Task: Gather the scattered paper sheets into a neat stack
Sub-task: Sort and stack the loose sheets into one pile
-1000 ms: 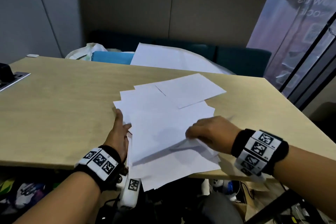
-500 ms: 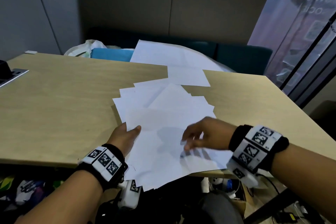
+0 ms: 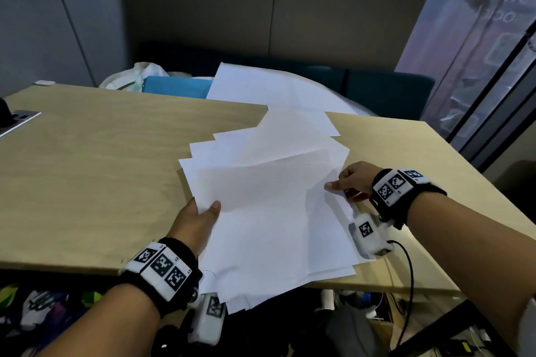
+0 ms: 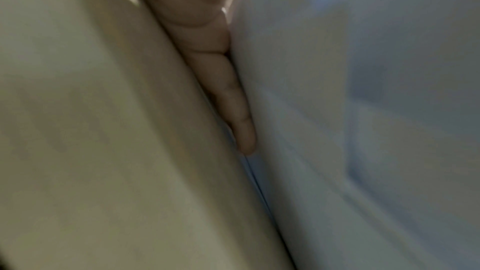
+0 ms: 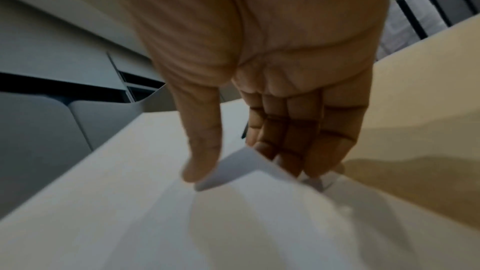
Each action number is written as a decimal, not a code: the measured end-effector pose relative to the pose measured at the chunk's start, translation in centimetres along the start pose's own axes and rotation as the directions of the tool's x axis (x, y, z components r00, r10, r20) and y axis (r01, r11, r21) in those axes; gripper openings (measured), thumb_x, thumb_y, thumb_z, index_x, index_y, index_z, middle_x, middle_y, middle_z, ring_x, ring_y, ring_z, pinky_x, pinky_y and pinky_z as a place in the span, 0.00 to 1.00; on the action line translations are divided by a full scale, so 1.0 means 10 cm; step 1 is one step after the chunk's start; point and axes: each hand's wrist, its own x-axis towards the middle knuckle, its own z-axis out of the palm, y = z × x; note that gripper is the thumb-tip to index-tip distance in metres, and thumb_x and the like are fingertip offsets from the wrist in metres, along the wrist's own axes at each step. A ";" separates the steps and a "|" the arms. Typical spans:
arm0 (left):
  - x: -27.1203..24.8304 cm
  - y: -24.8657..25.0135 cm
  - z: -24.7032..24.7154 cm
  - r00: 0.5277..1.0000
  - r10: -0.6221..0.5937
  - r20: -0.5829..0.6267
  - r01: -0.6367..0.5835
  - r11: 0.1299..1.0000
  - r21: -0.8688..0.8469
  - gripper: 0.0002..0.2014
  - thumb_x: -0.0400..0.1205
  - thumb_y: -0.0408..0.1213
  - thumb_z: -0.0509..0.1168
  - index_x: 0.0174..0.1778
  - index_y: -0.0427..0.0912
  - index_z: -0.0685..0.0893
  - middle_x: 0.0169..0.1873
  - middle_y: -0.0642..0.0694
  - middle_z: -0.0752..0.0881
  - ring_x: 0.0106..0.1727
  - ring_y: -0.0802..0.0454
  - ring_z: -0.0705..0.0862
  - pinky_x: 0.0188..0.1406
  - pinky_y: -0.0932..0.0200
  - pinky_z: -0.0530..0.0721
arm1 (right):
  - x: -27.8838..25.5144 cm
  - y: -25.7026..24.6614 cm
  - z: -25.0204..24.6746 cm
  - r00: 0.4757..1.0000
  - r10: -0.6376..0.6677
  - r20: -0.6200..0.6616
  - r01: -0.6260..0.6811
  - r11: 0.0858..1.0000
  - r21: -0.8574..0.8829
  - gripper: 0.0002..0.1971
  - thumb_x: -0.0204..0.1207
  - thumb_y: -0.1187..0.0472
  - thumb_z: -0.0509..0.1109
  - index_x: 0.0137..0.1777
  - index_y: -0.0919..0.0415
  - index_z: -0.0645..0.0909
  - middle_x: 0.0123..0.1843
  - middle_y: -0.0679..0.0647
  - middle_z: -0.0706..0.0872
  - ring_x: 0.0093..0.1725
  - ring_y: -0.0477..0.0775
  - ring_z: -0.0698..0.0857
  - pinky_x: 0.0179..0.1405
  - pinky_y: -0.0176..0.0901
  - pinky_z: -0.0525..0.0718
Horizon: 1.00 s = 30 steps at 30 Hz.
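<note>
Hiding left fingers [image 4: 233, 98] — overlapping paper sheets [image 3: 269, 206]

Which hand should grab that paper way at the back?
Probably the right hand: it sits nearer the far sheet, which lies toward the table's far edge. The left hand grips the pile's near-left edge, steadying it.

Both hands [image 3: 200, 219] [image 3: 352, 180] pinching sheet edges

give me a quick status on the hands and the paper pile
Left hand pinches the pile's left edge. Right hand pinches a top sheet's right edge. Paper sheets fanned, overhanging the table front. Nothing in the way.
</note>
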 end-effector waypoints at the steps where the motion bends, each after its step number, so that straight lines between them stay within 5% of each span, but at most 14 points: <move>1: 0.00 0.00 0.00 1.000 0.005 -0.003 -0.005 1.000 -0.005 0.12 0.86 0.36 0.61 0.65 0.48 0.79 0.59 0.49 0.86 0.62 0.48 0.83 0.69 0.52 0.76 | 0.00 0.00 -0.01 1.000 0.009 0.018 -0.010 0.999 0.041 0.24 0.65 0.58 0.83 0.19 0.59 0.70 0.22 0.57 0.76 0.31 0.58 0.76 0.42 0.50 0.80; 7: 0.03 -0.06 0.00 0.998 -0.052 0.041 0.056 0.993 -0.108 0.07 0.81 0.40 0.68 0.50 0.41 0.86 0.54 0.46 0.90 0.57 0.50 0.88 0.65 0.49 0.82 | 0.07 -0.12 -0.11 0.977 -0.039 -0.209 -0.004 0.979 -0.204 0.19 0.71 0.62 0.78 0.26 0.60 0.71 0.25 0.55 0.76 0.28 0.55 0.74 0.33 0.39 0.75; 10: 0.03 -0.02 0.02 0.995 -0.087 0.047 0.093 0.986 -0.140 0.15 0.81 0.34 0.69 0.29 0.35 0.78 0.28 0.51 0.85 0.32 0.56 0.83 0.38 0.64 0.80 | 0.17 -0.19 -0.18 0.942 -0.157 -0.296 0.071 0.957 -0.282 0.21 0.72 0.69 0.75 0.26 0.60 0.66 0.25 0.53 0.72 0.28 0.54 0.70 0.26 0.39 0.66; 14: 0.00 0.06 0.01 0.989 -0.136 0.056 0.143 0.975 -0.171 0.08 0.73 0.30 0.71 0.27 0.39 0.83 0.33 0.44 0.85 0.39 0.45 0.79 0.46 0.52 0.74 | 0.22 -0.30 -0.21 0.907 -0.305 -0.290 0.155 0.883 -0.444 0.11 0.73 0.74 0.66 0.32 0.63 0.71 0.32 0.54 0.78 0.36 0.56 0.75 0.36 0.40 0.69; 16: -0.01 0.07 0.02 0.989 -0.135 0.060 0.143 0.977 -0.158 0.08 0.69 0.30 0.71 0.24 0.40 0.83 0.31 0.45 0.85 0.36 0.47 0.78 0.43 0.55 0.73 | 0.26 -0.34 -0.20 0.921 -0.316 -0.226 0.166 0.845 -0.508 0.09 0.72 0.75 0.62 0.34 0.63 0.74 0.35 0.58 0.79 0.38 0.56 0.74 0.39 0.40 0.69; 19: 0.00 0.05 0.03 0.992 -0.107 0.063 0.118 0.974 -0.196 0.08 0.74 0.24 0.68 0.30 0.36 0.81 0.31 0.44 0.83 0.36 0.49 0.79 0.40 0.61 0.77 | 0.40 -0.40 -0.15 0.944 -0.284 -0.168 0.152 0.826 -0.543 0.14 0.72 0.74 0.61 0.28 0.60 0.70 0.38 0.59 0.77 0.39 0.56 0.73 0.40 0.40 0.69; 21: 0.00 0.04 0.03 0.994 -0.088 0.062 0.097 0.982 -0.164 0.05 0.70 0.34 0.72 0.37 0.38 0.83 0.39 0.45 0.85 0.41 0.49 0.82 0.48 0.59 0.80 | 0.50 -0.47 -0.13 0.950 -0.273 -0.154 0.150 0.828 -0.541 0.18 0.74 0.73 0.61 0.26 0.55 0.66 0.40 0.58 0.78 0.41 0.56 0.74 0.42 0.41 0.70; 23: 0.01 0.04 0.03 0.996 -0.081 0.049 0.087 0.989 -0.122 0.13 0.64 0.46 0.73 0.41 0.45 0.85 0.51 0.47 0.86 0.47 0.50 0.85 0.58 0.52 0.81 | 0.59 -0.57 -0.09 0.953 -0.269 -0.142 0.151 0.823 -0.547 0.18 0.76 0.70 0.63 0.28 0.55 0.66 0.39 0.57 0.77 0.43 0.56 0.74 0.43 0.42 0.70; 26: 0.01 0.01 0.01 0.997 -0.061 0.036 0.065 0.991 -0.113 0.21 0.57 0.53 0.74 0.46 0.55 0.85 0.62 0.52 0.82 0.55 0.51 0.87 0.67 0.47 0.80 | 0.76 -0.69 0.00 0.956 -0.266 -0.123 0.152 0.811 -0.565 0.09 0.80 0.63 0.63 0.38 0.60 0.72 0.44 0.55 0.77 0.46 0.58 0.77 0.45 0.43 0.73; 28: 0.00 0.00 -0.01 0.999 -0.040 0.035 0.042 0.997 -0.063 0.19 0.63 0.50 0.75 0.50 0.60 0.84 0.63 0.55 0.81 0.60 0.51 0.85 0.68 0.48 0.80 | 0.95 -0.67 0.12 0.971 -0.219 -0.096 0.122 0.799 -0.589 0.03 0.79 0.59 0.64 0.46 0.57 0.76 0.50 0.53 0.81 0.50 0.60 0.82 0.52 0.46 0.80; 30: -0.01 -0.02 -0.01 0.999 -0.011 0.037 0.010 1.000 0.009 0.16 0.74 0.38 0.73 0.56 0.59 0.82 0.63 0.59 0.79 0.63 0.58 0.81 0.70 0.53 0.76 | 1.15 -0.62 0.22 0.982 -0.164 -0.093 0.073 0.785 -0.616 0.06 0.72 0.55 0.69 0.43 0.55 0.75 0.51 0.53 0.85 0.49 0.61 0.85 0.55 0.53 0.85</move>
